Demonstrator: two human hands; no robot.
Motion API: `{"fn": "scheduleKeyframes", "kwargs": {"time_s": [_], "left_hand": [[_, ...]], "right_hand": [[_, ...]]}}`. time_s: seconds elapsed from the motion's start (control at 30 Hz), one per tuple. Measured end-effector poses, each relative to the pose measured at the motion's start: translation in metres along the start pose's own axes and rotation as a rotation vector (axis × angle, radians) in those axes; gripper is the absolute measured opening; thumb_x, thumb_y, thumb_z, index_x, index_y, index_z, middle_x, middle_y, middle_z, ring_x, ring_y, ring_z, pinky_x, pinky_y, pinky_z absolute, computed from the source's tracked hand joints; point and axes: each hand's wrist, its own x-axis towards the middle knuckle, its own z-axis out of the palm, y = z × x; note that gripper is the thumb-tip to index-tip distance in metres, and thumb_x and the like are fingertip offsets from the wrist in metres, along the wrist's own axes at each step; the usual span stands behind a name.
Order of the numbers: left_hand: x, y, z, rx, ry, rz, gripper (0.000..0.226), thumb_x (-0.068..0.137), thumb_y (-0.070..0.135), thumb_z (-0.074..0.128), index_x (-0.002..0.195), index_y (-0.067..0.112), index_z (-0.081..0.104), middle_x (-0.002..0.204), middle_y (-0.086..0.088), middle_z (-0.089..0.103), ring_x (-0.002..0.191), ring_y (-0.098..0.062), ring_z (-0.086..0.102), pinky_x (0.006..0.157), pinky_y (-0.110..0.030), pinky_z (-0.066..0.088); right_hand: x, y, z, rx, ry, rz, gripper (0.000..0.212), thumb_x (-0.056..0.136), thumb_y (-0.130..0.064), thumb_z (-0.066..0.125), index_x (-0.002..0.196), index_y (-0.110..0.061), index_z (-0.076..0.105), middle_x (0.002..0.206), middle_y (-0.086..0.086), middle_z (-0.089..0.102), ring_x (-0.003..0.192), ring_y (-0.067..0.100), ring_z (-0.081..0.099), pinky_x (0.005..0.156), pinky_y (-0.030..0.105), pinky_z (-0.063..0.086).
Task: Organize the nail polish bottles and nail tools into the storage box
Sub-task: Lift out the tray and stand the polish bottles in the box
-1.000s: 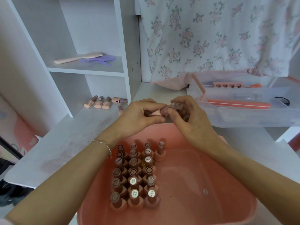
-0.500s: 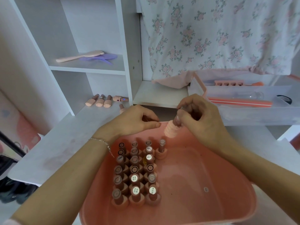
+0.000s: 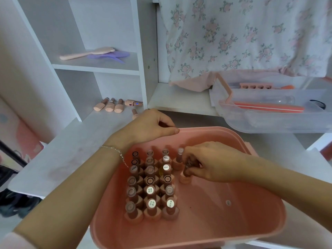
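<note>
— What do we see in the pink storage box (image 3: 251,221)?
— Our right hand (image 3: 213,163) pinches a nail polish bottle (image 3: 186,177) upright, just at 3 o'clock of the standing bottles (image 3: 150,186).
— And our left hand (image 3: 149,126)?
— Its curled fingers (image 3: 170,131) rest at the box's 12 o'clock rim.

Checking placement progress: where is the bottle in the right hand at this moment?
Inside the pink box, gripped by the right hand, the bottle stands just right of the bottle rows.
</note>
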Motion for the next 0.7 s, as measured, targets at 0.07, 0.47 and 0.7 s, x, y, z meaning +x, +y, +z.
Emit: {"fn": "scheduleKeyframes", "kwargs": {"time_s": [0.07,0.47,0.7], "left_hand": [[-0.0001,0.0002,0.0003,-0.004,-0.005,0.000,0.004,0.080,0.025,0.069,0.078,0.024,0.073,0.074,0.016,0.067,0.069,0.006,0.059,0.070,-0.014,0.047],[-0.0007,0.0010,0.0001,-0.026,-0.010,0.011,0.016,0.079,0.024,0.070,0.069,0.035,0.067,0.072,0.019,0.066,0.066,0.008,0.058,0.069,-0.015,0.045],[-0.0003,-0.0001,0.0002,-0.021,-0.010,0.013,0.011,0.079,0.025,0.069,0.071,0.033,0.069,0.075,0.016,0.068,0.068,0.006,0.059,0.068,-0.012,0.046]], "right_hand": [[0.0004,0.0004,-0.0020,-0.003,0.006,0.009,0.015,0.084,-0.037,0.055,0.099,-0.032,0.053,0.076,-0.016,0.049,0.072,0.007,0.049,0.059,0.022,0.040],[0.0024,-0.0039,-0.0034,0.074,0.022,0.030,0.019,0.086,-0.029,0.053,0.104,-0.024,0.056,0.081,-0.011,0.053,0.075,0.010,0.051,0.069,0.028,0.046],[0.0064,-0.0057,-0.0003,0.095,0.036,0.039,0.020,0.086,-0.025,0.051,0.105,-0.021,0.057,0.093,-0.005,0.060,0.076,0.007,0.046,0.075,0.028,0.044]]}}
